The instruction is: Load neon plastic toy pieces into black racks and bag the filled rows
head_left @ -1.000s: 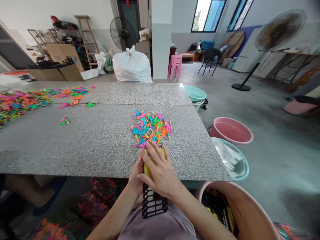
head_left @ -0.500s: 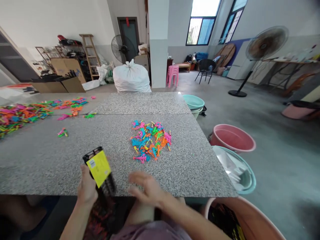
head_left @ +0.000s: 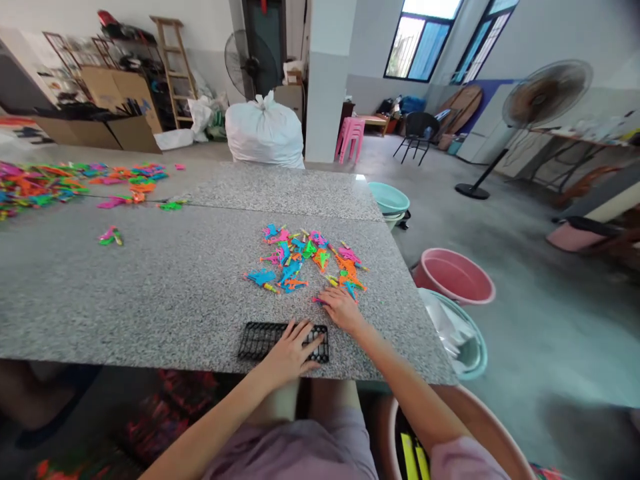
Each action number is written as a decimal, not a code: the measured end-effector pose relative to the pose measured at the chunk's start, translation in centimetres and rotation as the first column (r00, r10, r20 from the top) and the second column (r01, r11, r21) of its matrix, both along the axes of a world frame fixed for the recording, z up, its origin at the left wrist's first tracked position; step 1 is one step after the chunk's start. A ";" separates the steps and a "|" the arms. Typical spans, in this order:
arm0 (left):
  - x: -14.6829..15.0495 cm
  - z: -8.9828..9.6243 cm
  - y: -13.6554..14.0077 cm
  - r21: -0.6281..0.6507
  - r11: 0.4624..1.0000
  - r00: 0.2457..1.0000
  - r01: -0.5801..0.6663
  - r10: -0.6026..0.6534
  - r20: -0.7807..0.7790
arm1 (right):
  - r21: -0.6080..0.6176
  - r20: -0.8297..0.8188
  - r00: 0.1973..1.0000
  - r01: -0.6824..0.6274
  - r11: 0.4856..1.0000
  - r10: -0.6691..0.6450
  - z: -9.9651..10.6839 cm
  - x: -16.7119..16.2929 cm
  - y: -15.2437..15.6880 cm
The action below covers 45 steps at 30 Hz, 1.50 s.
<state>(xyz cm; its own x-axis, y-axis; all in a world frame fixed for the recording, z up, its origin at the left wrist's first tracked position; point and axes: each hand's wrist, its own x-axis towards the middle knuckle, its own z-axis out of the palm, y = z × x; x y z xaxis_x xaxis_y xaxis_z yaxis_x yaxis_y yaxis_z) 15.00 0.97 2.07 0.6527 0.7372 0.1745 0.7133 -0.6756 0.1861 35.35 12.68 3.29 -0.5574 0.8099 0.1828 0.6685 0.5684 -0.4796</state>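
A black openwork plastic tray (head_left: pixel 257 340) lies flat near the table's front edge. My left hand (head_left: pixel 289 353) rests on its right part, fingers spread, holding nothing up. Just beyond the tray, my right hand (head_left: pixel 343 310) is at the near edge of a loose heap of small plastic toys (head_left: pixel 293 267) in blue, pink, orange and green. Its fingers are closed over a small toy, whose pink end (head_left: pixel 317 300) shows beside the fingertips; the rest is hidden. Several toys have yellow tips or strips.
The speckled stone table (head_left: pixel 165 300) bears a larger pile of toys (head_left: pixel 40 183) at the far left and a single toy (head_left: pixel 111 235) closer in. At the right stand a red tub (head_left: pixel 455 277), a teal basin (head_left: pixel 480 367) and a big pink bin (head_left: pixel 480 413).
My left hand has moved right and laid the tray flat; its yellow label is out of sight. My right hand has reached forward to the heap, whose near toys are spread wider.
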 end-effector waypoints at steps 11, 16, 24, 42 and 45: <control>-6.6 -1.3 -2.3 0.163 0.852 0.830 -0.497 0.413 0.375 | 0.064 0.129 0.959 0.245 0.967 -0.252 1.7 4.3 -1.5; -8.3 -3.0 -3.0 0.202 0.866 0.852 -0.457 0.361 0.380 | 0.159 0.480 0.865 0.079 0.984 -0.147 2.1 1.4 0.9; -7.9 -3.2 -4.0 0.418 0.888 0.970 -0.193 0.108 0.220 | -0.061 -0.231 0.952 0.191 0.980 -0.201 2.1 2.1 2.3; -7.6 -4.9 -4.3 0.429 0.903 0.995 -0.019 -0.026 0.097 | -0.330 -0.176 0.962 0.143 0.933 -0.209 0.2 -11.4 -8.9; -7.5 -4.9 -4.4 0.413 0.910 0.990 -0.035 -0.024 0.136 | -0.196 -0.001 0.983 0.182 0.963 -0.186 0.9 -11.4 -8.7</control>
<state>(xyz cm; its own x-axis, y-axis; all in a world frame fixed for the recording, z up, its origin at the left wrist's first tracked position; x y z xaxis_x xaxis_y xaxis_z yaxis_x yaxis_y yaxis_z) 7.54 -3.45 -2.86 0.5976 0.5834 0.5500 0.7051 -0.7090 -0.0141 23.97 3.98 4.15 -0.3931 0.9193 0.0209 0.7424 0.3307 -0.5827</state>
